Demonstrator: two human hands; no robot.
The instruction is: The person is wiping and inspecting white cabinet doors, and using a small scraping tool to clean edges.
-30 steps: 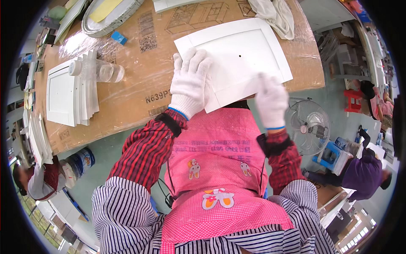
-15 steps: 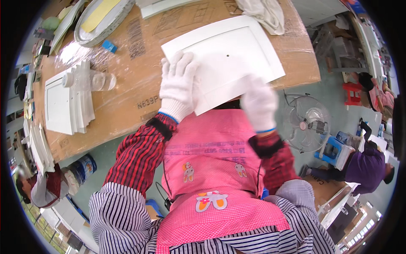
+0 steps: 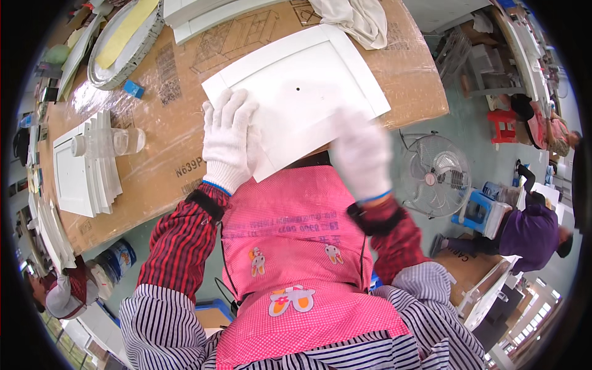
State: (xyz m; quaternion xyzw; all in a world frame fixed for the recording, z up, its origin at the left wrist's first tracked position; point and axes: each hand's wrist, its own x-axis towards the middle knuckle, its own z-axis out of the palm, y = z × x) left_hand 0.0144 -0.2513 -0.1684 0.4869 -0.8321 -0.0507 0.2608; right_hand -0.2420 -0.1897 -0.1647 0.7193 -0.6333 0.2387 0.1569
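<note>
A white panel (image 3: 308, 80) with a raised frame border and a small dark hole lies tilted on the cardboard-covered table. Its near edge reaches the table's front edge, by my pink apron. My left hand (image 3: 229, 135), in a white knit glove, lies on the panel's left side with its fingers stretched over the surface. At the panel's near right edge is my gloved right hand (image 3: 362, 151). Motion smears its fingers, so whether it holds anything is hidden.
On the table (image 3: 166, 139) are a stack of white panels (image 3: 80, 172), a clear bottle (image 3: 114, 142), a blue block (image 3: 133, 89), a round tray (image 3: 126, 71) and a white cloth (image 3: 361, 21). A floor fan (image 3: 438, 176) stands to the right. Other people sit at both sides.
The whole view has shifted, so the table and panel appear farther left. My left hand keeps its place on the panel; my right hand stays blurred by the near right edge.
</note>
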